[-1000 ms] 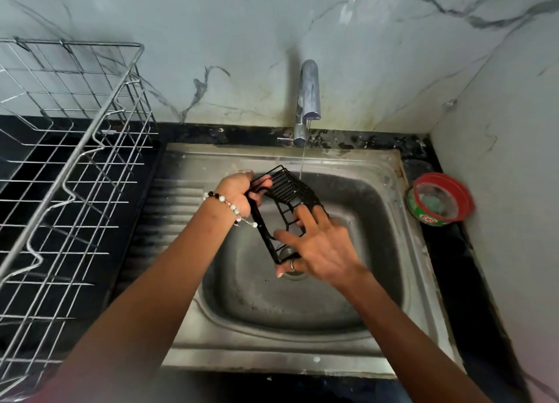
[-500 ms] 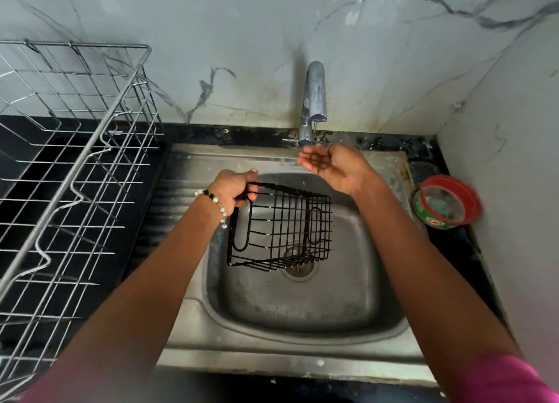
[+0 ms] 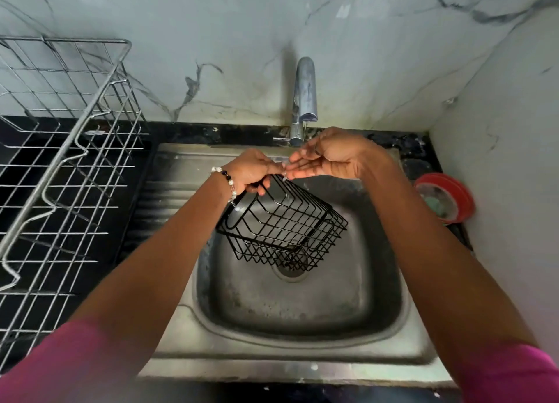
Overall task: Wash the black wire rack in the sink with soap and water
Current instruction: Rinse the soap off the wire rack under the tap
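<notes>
black wire rack held over the sink

steel sink, then the black wire rack hanging tilted above the drain, gripped at its top edge by the left hand; right hand cupped, fingers relaxed, under the tap. no legible writing.

One black wire rack, one sink, two hands (left, right).

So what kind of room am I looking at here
Most likely a home kitchen, at the washing-up corner: a steel sink with a tap set in a dark counter, a wire dish drainer beside it, and marble-look wall tiles behind.
</notes>
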